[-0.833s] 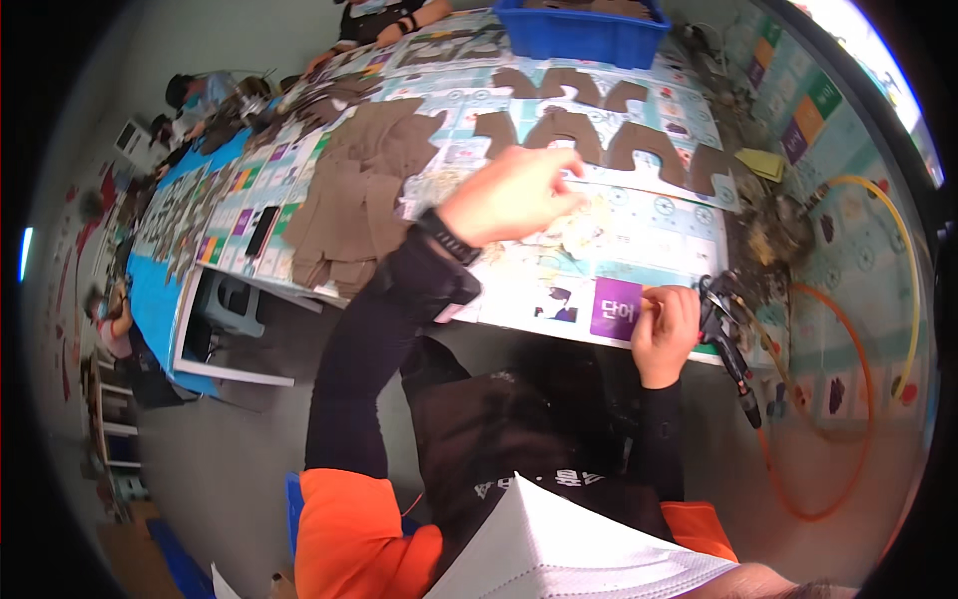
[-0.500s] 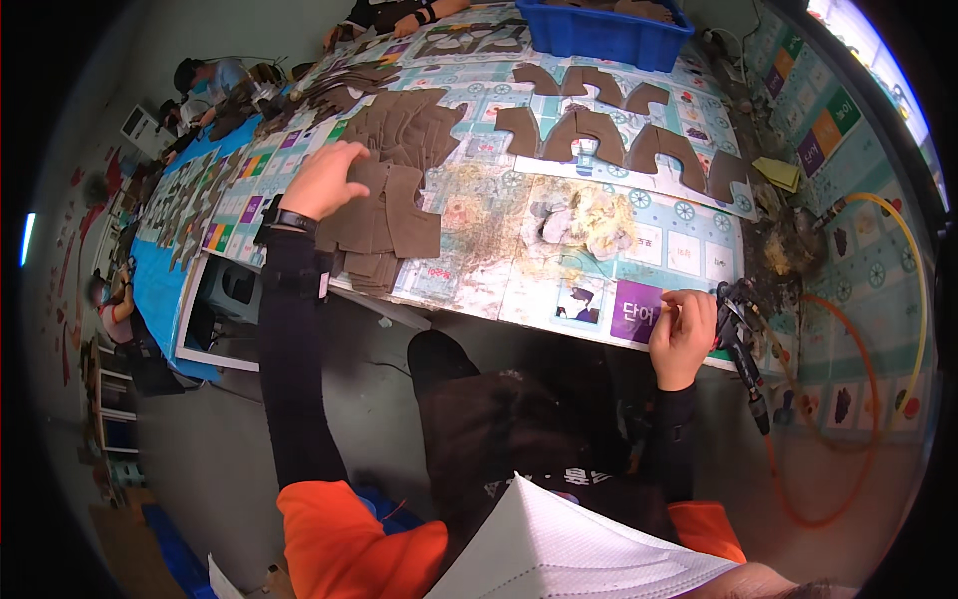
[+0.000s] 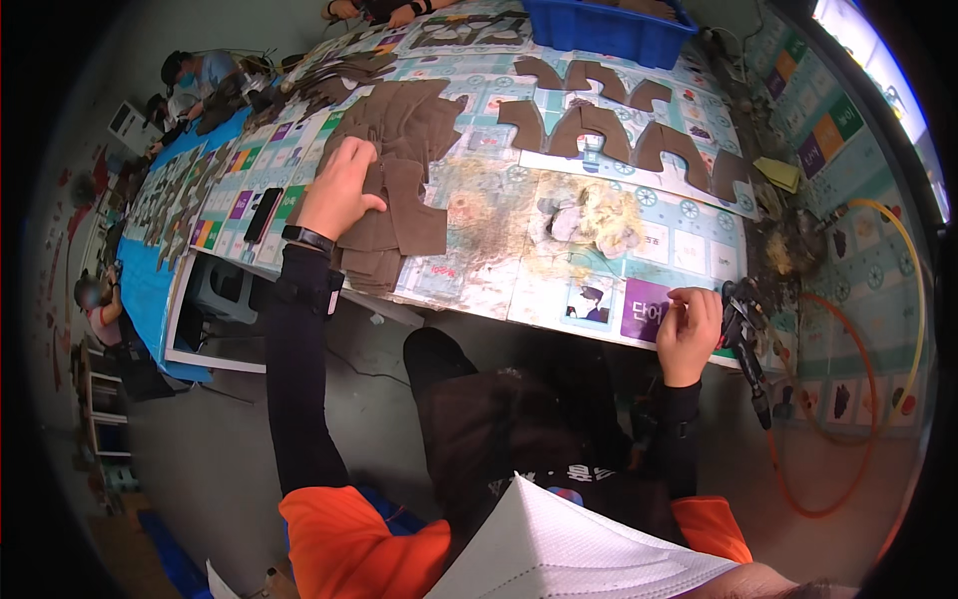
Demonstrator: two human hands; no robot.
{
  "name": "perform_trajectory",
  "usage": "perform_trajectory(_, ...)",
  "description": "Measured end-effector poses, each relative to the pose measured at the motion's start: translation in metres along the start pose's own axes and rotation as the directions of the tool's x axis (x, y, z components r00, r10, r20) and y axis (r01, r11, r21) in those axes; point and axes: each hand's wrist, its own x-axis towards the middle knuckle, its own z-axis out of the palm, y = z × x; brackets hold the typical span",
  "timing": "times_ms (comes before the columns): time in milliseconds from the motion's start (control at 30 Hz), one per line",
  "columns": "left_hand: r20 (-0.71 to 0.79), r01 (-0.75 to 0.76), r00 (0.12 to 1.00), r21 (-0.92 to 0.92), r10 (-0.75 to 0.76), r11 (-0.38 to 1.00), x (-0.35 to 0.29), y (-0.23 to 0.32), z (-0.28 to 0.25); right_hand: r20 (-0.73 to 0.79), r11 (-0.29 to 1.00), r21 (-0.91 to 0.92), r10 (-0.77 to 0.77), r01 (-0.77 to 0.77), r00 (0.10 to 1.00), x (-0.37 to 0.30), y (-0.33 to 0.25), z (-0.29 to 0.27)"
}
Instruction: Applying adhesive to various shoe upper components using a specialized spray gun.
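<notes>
Over the near part of a pile of flat brown cut pieces (image 3: 414, 115), my left hand (image 3: 341, 192) rests with its thumb spread from the fingers, touching the upper pieces. The near pieces (image 3: 414, 220) overlap in a stack by the table's front edge. My right hand (image 3: 689, 334) is curled at the front right edge, thumb near the fingertips; anything inside it is hidden. Just right of it hangs a black spray gun (image 3: 740, 317) with an orange hose. A crumpled yellowish-white wad (image 3: 599, 222) lies on the stained tabletop between the hands.
Brown curved pieces (image 3: 604, 135) stand in rows on a white sheet farther back. A blue bin (image 3: 609, 30) sits at the far edge, and a phone (image 3: 262, 215) lies left of my wrist. Co-workers (image 3: 200, 75) sit at the far left. Hoses (image 3: 913, 270) loop at the right wall.
My left hand has moved slightly right and down onto the pile, and the phone beside my wrist has come into view. My right hand stays almost in place.
</notes>
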Motion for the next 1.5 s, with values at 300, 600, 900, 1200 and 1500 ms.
perform_trajectory(300,-0.21,-0.161,0.959,0.157,0.192,0.974,-0.053,0.017,0.029,-0.006,1.0,-0.007,-0.001,0.001,1.0,0.001,0.001,0.001)
perform_trajectory(600,-0.233,-0.158,0.96,0.02,0.158,0.987,-0.074,0.042,0.003,0.008,1.0,-0.03,-0.008,0.008,1.0,0.002,-0.001,-0.002)
perform_trajectory(900,-0.531,-0.191,0.829,0.024,0.174,0.981,-0.086,0.103,-0.037,-0.031,0.999,0.039,0.0,0.001,1.0,0.0,-0.002,-0.002)
perform_trajectory(1200,-0.336,-0.123,0.911,-0.775,-0.24,0.62,-0.105,0.165,-0.016,0.212,0.78,0.599,0.064,-0.182,0.975,-0.001,-0.038,-0.018)
perform_trajectory(1500,-0.314,-0.199,0.907,-0.907,-0.282,0.371,-0.109,0.208,0.024,0.811,0.149,0.576,0.013,-0.803,0.585,-0.012,-0.077,-0.009)
